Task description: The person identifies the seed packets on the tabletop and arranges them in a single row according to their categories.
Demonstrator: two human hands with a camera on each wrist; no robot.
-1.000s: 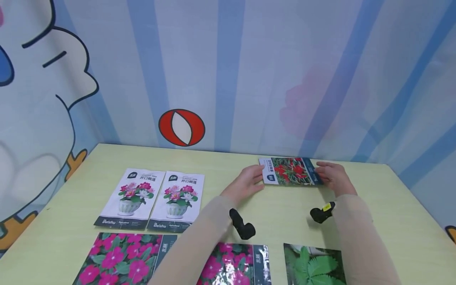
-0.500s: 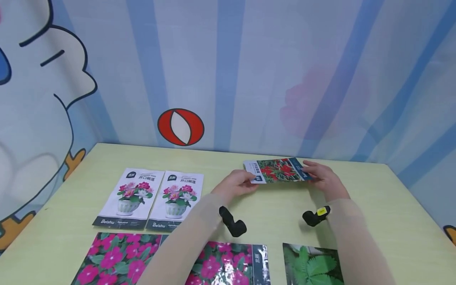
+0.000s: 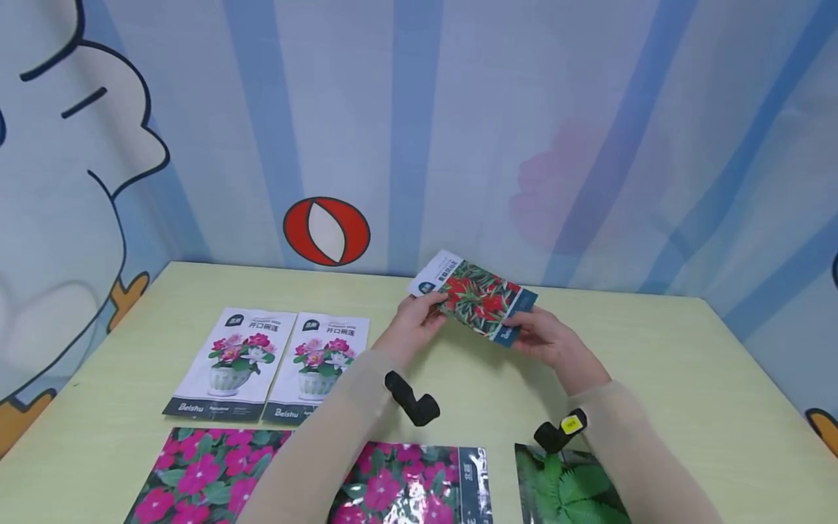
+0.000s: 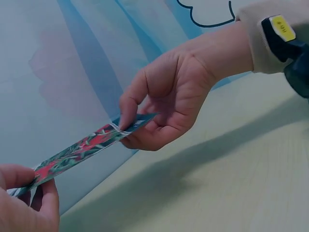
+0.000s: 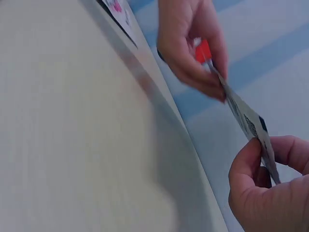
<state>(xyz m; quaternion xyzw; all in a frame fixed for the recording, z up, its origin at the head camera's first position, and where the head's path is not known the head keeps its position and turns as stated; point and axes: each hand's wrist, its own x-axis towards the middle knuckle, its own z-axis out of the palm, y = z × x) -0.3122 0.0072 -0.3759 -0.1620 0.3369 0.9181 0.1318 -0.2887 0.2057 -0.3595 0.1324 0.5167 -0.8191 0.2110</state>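
Watching the feed here: both hands have the red pepper seed packet point(image 3: 474, 298) up off the table point(image 3: 687, 364), tilted, out past the middle near the far edge by the striped curtain point(image 3: 524, 131). My left hand point(image 3: 412, 325) pinches the white end of it, thumb on top and fingers curled under. The right hand point(image 3: 546, 337) pinches the dark blue end the same way, thumb over the corner, other fingers curled beneath. From the left wrist camera the packet point(image 4: 82, 150) looks thin and edge-on, stretched between the right hand point(image 4: 169, 106) and the left fingertips point(image 4: 29, 203). The right wrist view is blurry, but the packet point(image 5: 246, 123) runs between the two hands there too.

On the table to the left lie two white flower packets point(image 3: 268, 364) side by side, touching. Along the near edge there's a pink flower packet point(image 3: 203, 480), another pink one point(image 3: 412, 487) partly under my left sleeve, and a green fern packet point(image 3: 569, 491) by the right wrist.
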